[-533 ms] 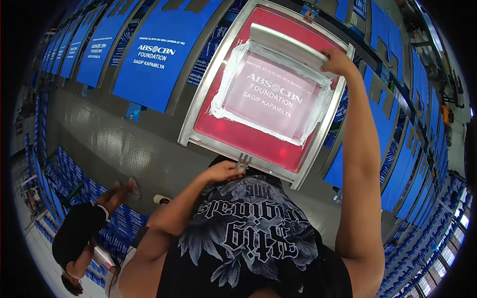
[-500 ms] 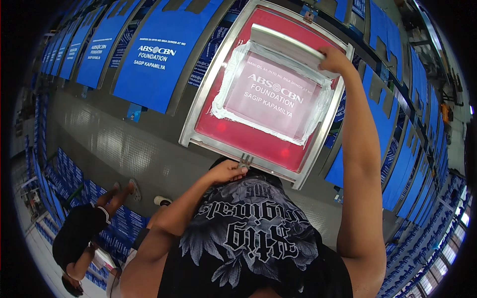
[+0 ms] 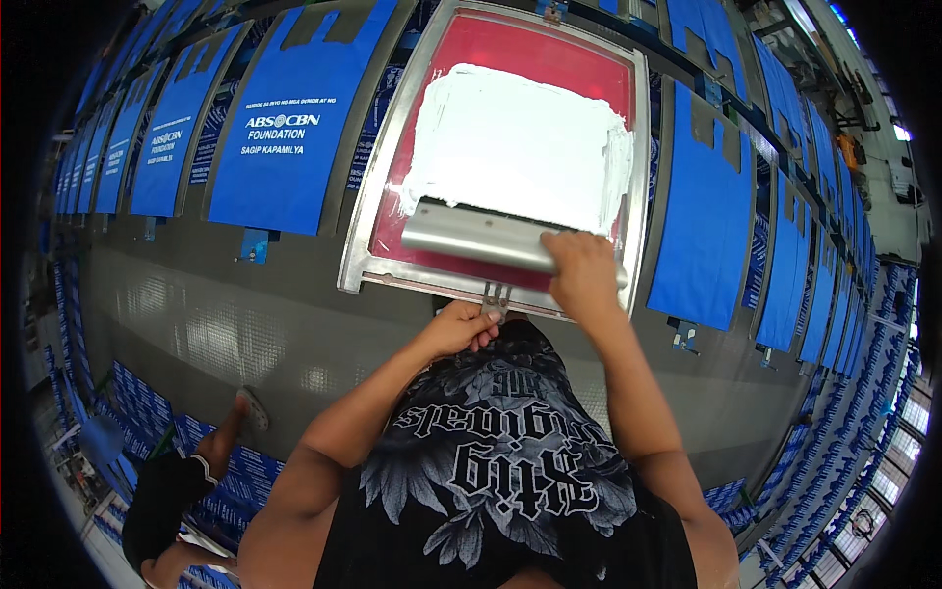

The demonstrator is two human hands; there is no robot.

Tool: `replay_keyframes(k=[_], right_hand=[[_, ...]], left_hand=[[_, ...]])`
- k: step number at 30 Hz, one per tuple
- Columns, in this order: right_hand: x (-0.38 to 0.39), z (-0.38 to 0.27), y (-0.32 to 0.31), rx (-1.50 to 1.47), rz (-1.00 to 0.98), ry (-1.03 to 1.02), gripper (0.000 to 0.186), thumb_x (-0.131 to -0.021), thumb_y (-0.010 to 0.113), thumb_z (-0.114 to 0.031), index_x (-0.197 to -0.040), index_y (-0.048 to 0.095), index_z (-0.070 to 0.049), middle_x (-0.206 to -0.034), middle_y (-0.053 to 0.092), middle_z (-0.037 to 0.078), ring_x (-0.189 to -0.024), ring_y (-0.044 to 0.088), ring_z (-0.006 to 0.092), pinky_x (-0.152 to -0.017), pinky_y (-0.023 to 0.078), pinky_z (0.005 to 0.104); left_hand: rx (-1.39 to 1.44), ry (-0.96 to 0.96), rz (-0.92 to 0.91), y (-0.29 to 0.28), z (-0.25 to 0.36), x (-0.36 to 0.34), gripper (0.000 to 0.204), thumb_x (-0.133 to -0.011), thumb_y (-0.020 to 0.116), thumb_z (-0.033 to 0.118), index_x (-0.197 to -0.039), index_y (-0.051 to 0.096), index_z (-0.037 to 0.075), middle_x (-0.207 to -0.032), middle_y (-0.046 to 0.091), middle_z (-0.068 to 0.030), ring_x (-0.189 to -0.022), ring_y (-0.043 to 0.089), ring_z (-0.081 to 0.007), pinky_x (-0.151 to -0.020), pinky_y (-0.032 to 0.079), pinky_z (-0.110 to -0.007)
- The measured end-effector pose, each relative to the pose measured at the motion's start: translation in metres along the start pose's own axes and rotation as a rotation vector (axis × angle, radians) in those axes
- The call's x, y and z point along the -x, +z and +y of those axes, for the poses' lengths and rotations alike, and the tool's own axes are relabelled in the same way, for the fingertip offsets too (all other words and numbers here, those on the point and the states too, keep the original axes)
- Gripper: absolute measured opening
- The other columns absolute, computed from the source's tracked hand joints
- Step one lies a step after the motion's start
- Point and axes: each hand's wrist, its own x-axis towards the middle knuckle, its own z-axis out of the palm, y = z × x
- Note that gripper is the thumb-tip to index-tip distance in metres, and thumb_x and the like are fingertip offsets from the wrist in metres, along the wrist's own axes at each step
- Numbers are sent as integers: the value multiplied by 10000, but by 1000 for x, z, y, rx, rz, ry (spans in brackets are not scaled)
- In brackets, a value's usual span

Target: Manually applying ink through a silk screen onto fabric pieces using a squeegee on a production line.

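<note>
Gripping, right hand (image 3: 581, 267): fingers closed over the metal squeegee (image 3: 491, 236), near its right end.
Left hand (image 3: 459, 329): curled shut on the bracket (image 3: 495, 298) at the frame's near edge.
Screen frame (image 3: 392, 177): flat on the long table (image 3: 245, 324), white ink (image 3: 520, 137) spread across the red mesh.
Blue bags (image 3: 280, 118): just beside, both sides.

**Screen frame on the long table, bags to either side**

The screen frame (image 3: 365, 211) lies on the table (image 3: 245, 324) at twelve o'clock from the person. The squeegee (image 3: 481, 236) rests across the frame's near part, ink layer (image 3: 520, 142) beyond it. The right hand (image 3: 581, 273) sits on the squeegee's right end; the left hand (image 3: 459, 328) is at the frame's near edge. Printed bags (image 3: 285, 118) lie at ten o'clock, unprinted bags (image 3: 702, 226) at two o'clock. Another person (image 3: 182, 491) sits on the floor at eight o'clock.
</note>
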Motion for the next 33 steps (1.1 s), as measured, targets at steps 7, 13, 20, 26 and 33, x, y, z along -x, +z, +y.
replay_keyframes(k=[7, 13, 20, 26, 33], right_hand=[[-20, 49, -15, -58, -18, 86, 413, -660, 711, -188, -1058, 624, -119, -978, 646, 99, -989, 573, 283, -953, 334, 499], [-13, 156, 11, -721, -55, 189, 322, -664, 749, -178, -958, 686, -61, -847, 669, 92, -803, 617, 179, -783, 444, 309], [-41, 144, 52, -1321, 75, 426, 299, -687, 753, -127, -940, 670, 10, -832, 648, 38, -777, 567, 114, -732, 430, 255], [-17, 176, 21, -1382, 124, 509, 325, -674, 744, -84, -977, 664, 3, -815, 639, 37, -761, 559, 118, -745, 423, 260], [-17, 155, 27, -1293, 185, 563, 328, -636, 701, -73, -947, 663, 25, -844, 649, 62, -805, 565, 138, -778, 419, 272]], left_hand=[[-110, -141, 191, -4, -23, -9, 449, -897, 545, 426, -728, 621, 17, -553, 548, -31, -460, 505, -117, -433, 410, -236], [-934, -20, 436, -16, 34, 11, 505, -836, 583, 492, -763, 651, -3, -644, 616, -139, -584, 593, -235, -585, 464, -378], [-717, 111, 1264, -167, 58, -8, 508, -915, 495, 423, -1195, 547, 2, -1065, 631, -171, -949, 599, -273, -815, 452, -328], [-301, 405, 966, -108, 82, 0, 371, -938, 494, 279, -1223, 551, 48, -1091, 634, -139, -1001, 586, -194, -862, 437, -297], [-258, 508, 858, -144, 45, -30, 466, -939, 512, 340, -1246, 514, -11, -1143, 611, -159, -1058, 563, -207, -904, 421, -294]])
